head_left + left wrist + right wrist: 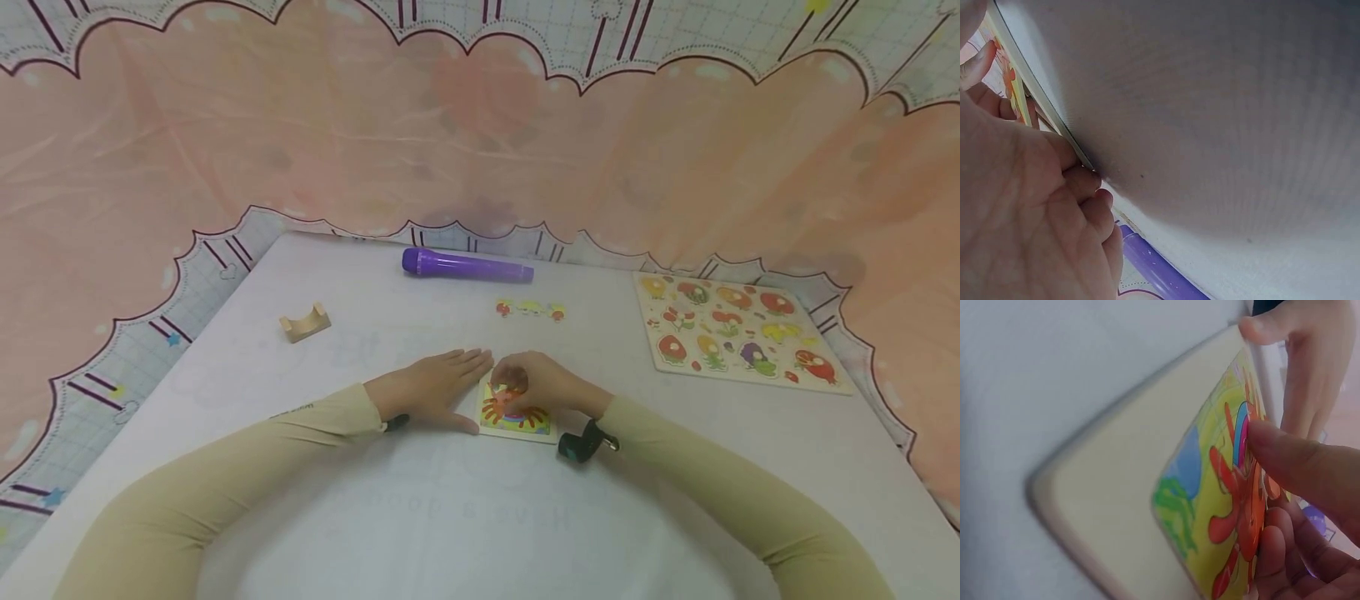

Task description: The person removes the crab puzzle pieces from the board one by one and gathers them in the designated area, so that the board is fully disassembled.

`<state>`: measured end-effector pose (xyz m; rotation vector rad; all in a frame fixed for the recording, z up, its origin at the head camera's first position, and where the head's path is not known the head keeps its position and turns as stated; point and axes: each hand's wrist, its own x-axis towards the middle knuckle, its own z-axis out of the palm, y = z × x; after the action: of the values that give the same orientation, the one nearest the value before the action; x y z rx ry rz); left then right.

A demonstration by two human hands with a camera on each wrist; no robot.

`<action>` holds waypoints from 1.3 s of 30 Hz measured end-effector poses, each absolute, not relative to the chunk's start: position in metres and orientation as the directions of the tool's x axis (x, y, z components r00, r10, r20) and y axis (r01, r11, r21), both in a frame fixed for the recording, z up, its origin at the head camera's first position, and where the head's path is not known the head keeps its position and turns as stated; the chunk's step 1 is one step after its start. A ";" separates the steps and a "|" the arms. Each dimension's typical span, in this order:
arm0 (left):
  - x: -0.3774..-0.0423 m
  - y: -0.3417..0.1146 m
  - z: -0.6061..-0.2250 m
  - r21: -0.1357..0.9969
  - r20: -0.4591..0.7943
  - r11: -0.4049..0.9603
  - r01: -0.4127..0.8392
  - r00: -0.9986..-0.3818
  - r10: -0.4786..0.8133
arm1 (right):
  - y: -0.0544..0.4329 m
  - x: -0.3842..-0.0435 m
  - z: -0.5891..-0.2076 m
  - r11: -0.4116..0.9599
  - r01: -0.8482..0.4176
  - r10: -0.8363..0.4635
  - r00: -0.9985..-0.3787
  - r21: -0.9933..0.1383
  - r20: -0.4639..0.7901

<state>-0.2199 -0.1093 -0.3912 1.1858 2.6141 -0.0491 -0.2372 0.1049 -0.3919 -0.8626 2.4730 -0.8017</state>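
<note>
Small crab board (1107, 469) lies flat on the white table (337, 500), centred in front of the person, between the two hands. Orange crab piece (1247, 522) sits over the picture; looks tilted, not fully seated, but fingers hide part of its rim.

Step in hand, my read: crab piece being fitted or lifted at its spot; one instant can't settle which. If fitting, next move calls for a small turn to match the outline, then a press down; if lifting, a straight pull up with the board held.

Pointing: red legs fan out left and right as the person sits, so the crab spreads side to side. From the right wrist its body runs roughly top to bottom, heavily foreshortened. Can't tell which end is its top. Board's near edge runs side to side, slightly skewed; near square, no clear long axis.

Grip: right hand (547, 383) in a narrow thumb-and-finger pinch, on the crab piece as far as I can see. Left hand (435, 383) holds nothing; fingers extended, braced at the board's left side, thumb at its near corner.

Further out: three fruit pieces (530, 308), purple microphone (468, 265) lying crosswise, wooden cradle (306, 323) at left, fruit board (753, 337) at right.
</note>
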 end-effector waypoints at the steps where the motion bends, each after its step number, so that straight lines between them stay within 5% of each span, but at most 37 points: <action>1: -0.220 -0.109 -0.392 0.076 -0.258 0.665 0.743 -0.629 0.733 | 0.105 -0.237 -0.392 0.641 -0.434 -0.663 -0.729 -0.633 -0.172; 20: -0.221 -0.109 -0.396 0.066 -0.273 0.683 0.728 -0.645 0.714 | 0.108 -0.236 -0.395 0.584 -0.509 -0.699 -0.711 -0.633 -0.073; 39: -0.223 -0.106 -0.396 0.057 -0.293 0.710 0.702 -0.668 0.684 | 0.126 -0.262 -0.388 0.646 -0.344 -0.539 -0.838 -0.682 -0.088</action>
<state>-0.2233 -0.1065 -0.3955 1.0918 2.6260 -0.0875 -0.2616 0.1256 -0.3881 -0.7110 2.5837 -0.9841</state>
